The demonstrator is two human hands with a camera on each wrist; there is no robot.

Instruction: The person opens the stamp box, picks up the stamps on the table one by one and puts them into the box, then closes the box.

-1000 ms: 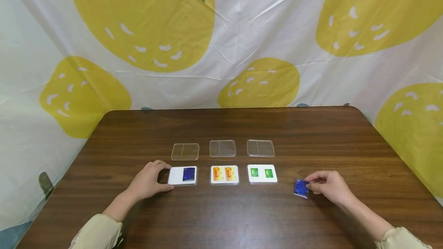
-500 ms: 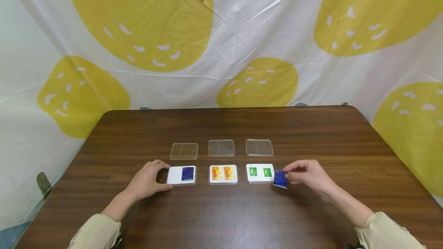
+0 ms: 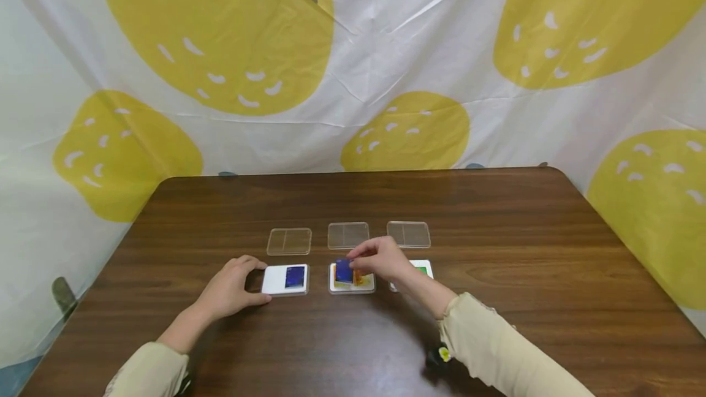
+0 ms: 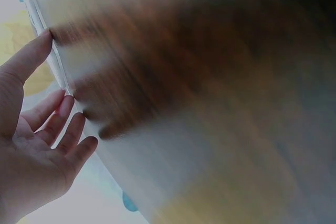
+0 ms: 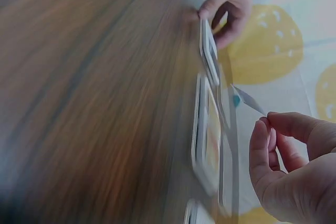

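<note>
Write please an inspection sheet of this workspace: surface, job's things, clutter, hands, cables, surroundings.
Surface: dark wooden table.
Job's things: blue packet pinched above the orange tray; white tray has one blue packet in its right half; green tray partly hidden by the arm.
Clutter: three clear lids in a row behind the trays.
Hands: left hand grips the white tray's left edge; right hand pinches the blue packet.
Cables: nothing seen.
Surroundings: white cloth with yellow fruit prints.

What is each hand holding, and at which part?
The right hand pinches a blue packet at its right edge. The left hand grips the white case at its left edge.
</note>
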